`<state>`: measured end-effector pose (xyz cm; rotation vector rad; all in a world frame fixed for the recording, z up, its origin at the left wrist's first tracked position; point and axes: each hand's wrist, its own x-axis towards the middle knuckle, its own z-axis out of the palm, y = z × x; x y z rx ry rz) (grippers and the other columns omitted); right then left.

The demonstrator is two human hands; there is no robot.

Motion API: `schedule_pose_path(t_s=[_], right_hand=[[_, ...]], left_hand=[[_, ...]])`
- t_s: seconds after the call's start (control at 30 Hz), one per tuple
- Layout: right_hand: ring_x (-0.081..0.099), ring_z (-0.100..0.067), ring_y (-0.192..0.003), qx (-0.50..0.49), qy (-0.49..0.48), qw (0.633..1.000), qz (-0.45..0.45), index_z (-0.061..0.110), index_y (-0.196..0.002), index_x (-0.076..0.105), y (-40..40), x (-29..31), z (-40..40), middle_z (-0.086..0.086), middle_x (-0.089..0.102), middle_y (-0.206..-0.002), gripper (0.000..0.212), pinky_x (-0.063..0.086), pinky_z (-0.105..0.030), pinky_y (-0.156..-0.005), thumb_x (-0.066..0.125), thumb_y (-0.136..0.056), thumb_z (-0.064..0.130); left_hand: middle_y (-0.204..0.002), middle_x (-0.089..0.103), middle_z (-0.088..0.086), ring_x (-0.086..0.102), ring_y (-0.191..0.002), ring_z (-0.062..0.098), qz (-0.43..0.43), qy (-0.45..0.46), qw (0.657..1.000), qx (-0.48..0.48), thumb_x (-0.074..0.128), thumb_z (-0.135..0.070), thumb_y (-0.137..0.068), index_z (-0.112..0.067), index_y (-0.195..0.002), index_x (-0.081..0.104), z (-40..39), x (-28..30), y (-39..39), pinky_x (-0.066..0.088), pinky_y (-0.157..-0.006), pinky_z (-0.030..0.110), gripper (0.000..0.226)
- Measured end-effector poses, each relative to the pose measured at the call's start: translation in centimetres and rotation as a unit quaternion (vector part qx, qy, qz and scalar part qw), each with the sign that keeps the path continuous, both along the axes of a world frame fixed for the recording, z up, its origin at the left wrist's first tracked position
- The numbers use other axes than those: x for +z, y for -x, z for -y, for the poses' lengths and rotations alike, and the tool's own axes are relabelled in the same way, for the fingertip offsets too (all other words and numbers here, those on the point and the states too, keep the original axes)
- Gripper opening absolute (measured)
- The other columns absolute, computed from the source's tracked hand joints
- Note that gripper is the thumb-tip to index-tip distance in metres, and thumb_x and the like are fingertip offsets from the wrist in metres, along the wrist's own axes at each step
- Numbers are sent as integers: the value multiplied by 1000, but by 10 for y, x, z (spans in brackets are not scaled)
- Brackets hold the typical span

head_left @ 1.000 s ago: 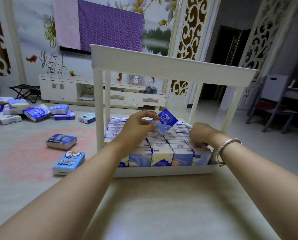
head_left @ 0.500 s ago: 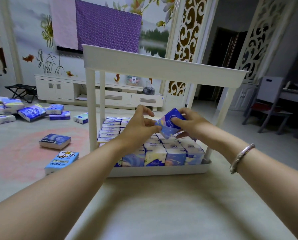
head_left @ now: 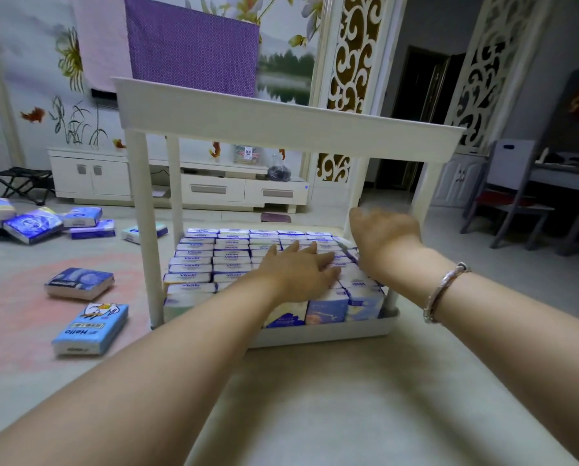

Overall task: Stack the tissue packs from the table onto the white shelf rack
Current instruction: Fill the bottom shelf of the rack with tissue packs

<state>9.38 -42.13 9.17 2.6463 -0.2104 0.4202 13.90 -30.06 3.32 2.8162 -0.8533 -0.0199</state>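
Right grip [head_left: 383, 232]: we see it smeared by motion; its fingers blur into the rack post [head_left: 357, 193] behind, so we cannot tell how they lie.
Packs [head_left: 210, 260]: our left grip [head_left: 301, 274] and forearm cover the middle rows; we cannot count them. Lettering on the tops is too small to read past the front rows.
Rack [head_left: 281, 119]: the right front leg is hidden behind our right wrist.
Floor packs [head_left: 32, 227]: the far-left ones are cut by the frame edge.
Bracelet [head_left: 444, 290]: we see only its outer half.
Purple cloth [head_left: 194, 48]: its top is cropped.
Bag [head_left: 279, 171] on the cabinet [head_left: 214, 188]: contents too dark to tell.
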Motion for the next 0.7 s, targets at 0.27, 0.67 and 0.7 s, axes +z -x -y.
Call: schedule_pose_path(t_s=[0.27, 0.67, 0.7], right_hand=[[63, -18, -85, -6, 67, 998, 6, 12, -109, 47, 8, -24, 3, 3, 51, -73, 23, 28, -35, -103, 48, -89, 22], [26, -29, -140, 90, -236, 964, -79, 16, -145, 26, 4, -42, -28, -11, 26, -154, 50, 27, -44, -112, 26, -100, 39], [16, -28, -145, 105, -265, 954, -95, 18, -149, 21, 5, -47, -34, -9, 14, -159, 55, 22, -45, -116, 23, -100, 43]], left_hand=[[-155, 31, 1, 25, -144, 23, -19, 97, 995, 1, 27, -38, -102, -29, -146, 36, -5, 5, 6, 13, -119, 47, 45], [-156, 12, 16, 18, -140, 44, -11, 151, 925, 349, 40, -43, -96, -10, -145, 22, -97, 15, 1, 29, -109, 54, 61], [-156, 11, 19, 24, -138, 43, -28, 152, 923, 354, 40, -46, -96, -9, -145, 21, -97, 12, -1, 33, -107, 49, 65]])
